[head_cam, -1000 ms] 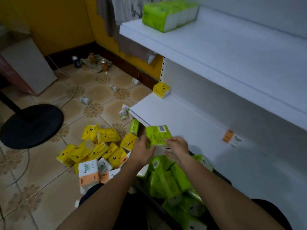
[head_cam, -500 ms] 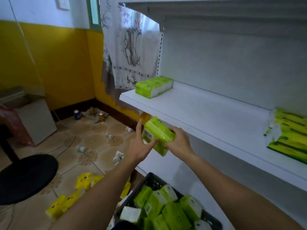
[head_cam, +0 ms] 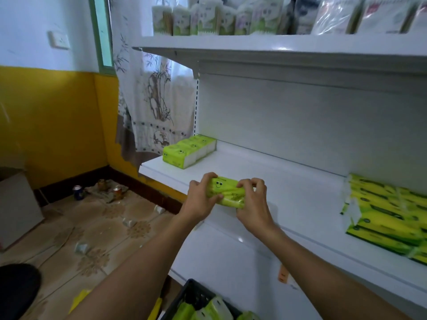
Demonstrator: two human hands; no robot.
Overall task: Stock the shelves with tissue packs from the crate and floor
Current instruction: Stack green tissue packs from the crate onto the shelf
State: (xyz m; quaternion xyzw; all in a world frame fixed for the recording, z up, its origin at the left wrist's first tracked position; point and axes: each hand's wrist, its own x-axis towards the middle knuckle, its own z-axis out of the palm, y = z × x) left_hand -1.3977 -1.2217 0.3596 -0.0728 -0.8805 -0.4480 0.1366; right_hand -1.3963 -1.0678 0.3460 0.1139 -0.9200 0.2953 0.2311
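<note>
A green tissue pack (head_cam: 227, 191) with a smiley face is held over the front of the white middle shelf (head_cam: 300, 204). My left hand (head_cam: 200, 198) grips its left end and my right hand (head_cam: 253, 200) grips its right end. A row of green packs (head_cam: 188, 151) lies at the shelf's left end. A stack of green and yellow packs (head_cam: 390, 215) lies at its right end. The black crate (head_cam: 184, 296) with more green packs sits at the bottom edge, partly cut off.
The top shelf (head_cam: 277, 42) carries several pale tissue bundles. On the tiled floor are cans (head_cam: 78, 192), small scraps, yellow packs (head_cam: 80, 297) and a black round base (head_cam: 16, 289). A cardboard box (head_cam: 16, 204) stands at left, with a curtain (head_cam: 152, 100) behind the shelving.
Both hands lifted the green pack from the crate up to the middle shelf and turned it level. The view rose from the floor to the shelves.
</note>
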